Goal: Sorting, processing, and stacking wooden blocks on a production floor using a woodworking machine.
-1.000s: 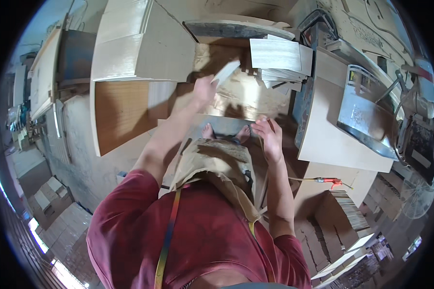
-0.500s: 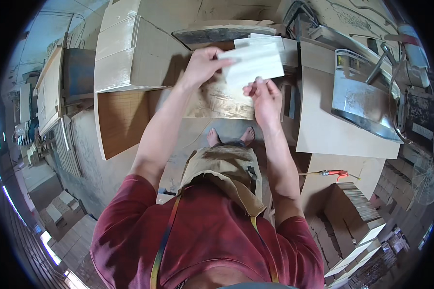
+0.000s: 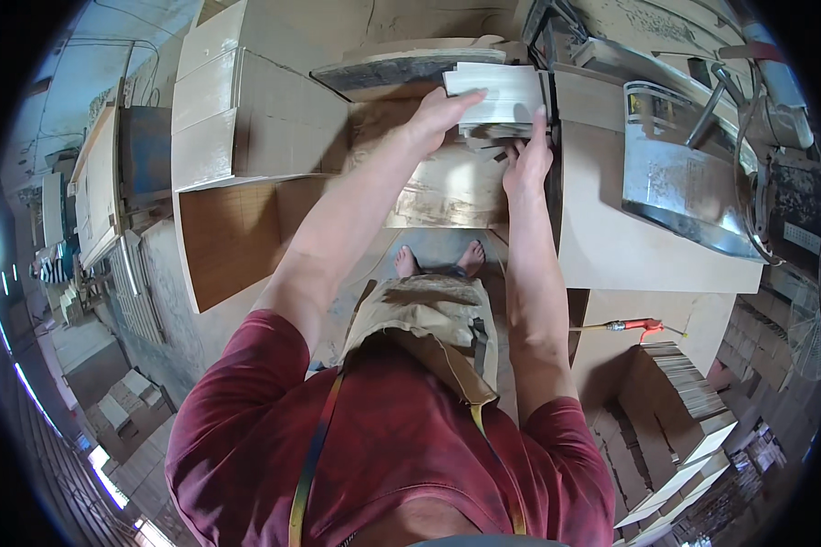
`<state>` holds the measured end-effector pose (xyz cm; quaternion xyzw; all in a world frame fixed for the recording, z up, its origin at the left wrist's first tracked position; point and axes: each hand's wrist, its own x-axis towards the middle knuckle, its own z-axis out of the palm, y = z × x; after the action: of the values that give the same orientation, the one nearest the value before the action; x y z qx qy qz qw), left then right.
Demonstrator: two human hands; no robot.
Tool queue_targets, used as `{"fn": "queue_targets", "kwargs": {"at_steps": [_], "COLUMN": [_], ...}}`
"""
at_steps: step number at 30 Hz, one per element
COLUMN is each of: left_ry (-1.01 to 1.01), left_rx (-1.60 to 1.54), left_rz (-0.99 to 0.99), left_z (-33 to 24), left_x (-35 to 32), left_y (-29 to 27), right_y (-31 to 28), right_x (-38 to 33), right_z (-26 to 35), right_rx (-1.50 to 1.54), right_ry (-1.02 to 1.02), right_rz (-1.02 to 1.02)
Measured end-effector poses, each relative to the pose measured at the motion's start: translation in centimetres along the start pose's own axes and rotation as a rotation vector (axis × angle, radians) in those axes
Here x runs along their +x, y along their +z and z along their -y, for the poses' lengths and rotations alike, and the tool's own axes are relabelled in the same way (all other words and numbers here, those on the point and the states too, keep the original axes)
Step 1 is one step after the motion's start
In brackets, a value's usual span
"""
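A stack of thin, whitish rectangular panels lies at the far side of the worn work surface, its lower layers uneven. My left hand grips the stack's left edge, thumb over the top panel and fingers hidden at the side. At the near right corner, my right hand has its fingers curled against the front edge, with one finger up along the right side. Below the hands is the brownish, scuffed work surface.
Large boxy stacks of pale panels stand on the left above an open wooden box. A metal bucket sits right on a pale board. An orange-red air gun lies nearer, beside a crate of stacked thin pieces.
The single white panel held up between both hands is now down on the stack. Both hands have moved right and away from me, onto the stack's left edge and near right corner.
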<state>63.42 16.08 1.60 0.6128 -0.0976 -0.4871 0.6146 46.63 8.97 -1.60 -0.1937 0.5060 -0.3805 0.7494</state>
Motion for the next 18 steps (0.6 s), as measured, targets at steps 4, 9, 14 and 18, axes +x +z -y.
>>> {"fn": "queue_targets", "kwargs": {"at_steps": [4,9,14,18], "left_ry": [-0.204,-0.262,-0.220,-0.269], "left_rx": [0.139,0.109,-0.089,-0.113], "left_rz": [-0.027,-0.002,0.015,0.091], "left_z": [-1.1,-0.8,1.3,2.0], "left_x": [1.0,0.8,-0.2,-0.3], "left_y": [0.0,-0.1,-3.6,-6.3], "right_y": [1.9,1.6,1.3,-0.6], "right_x": [0.6,0.4,-1.7,-1.4], "right_z": [0.3,-1.6,-3.0,-3.6], "right_rx": [-0.015,0.023,-0.090,-0.116], "right_ry": [0.040,-0.118,-0.173,-0.168], "right_rz": [-0.022,0.082,-0.029,-0.040]}}
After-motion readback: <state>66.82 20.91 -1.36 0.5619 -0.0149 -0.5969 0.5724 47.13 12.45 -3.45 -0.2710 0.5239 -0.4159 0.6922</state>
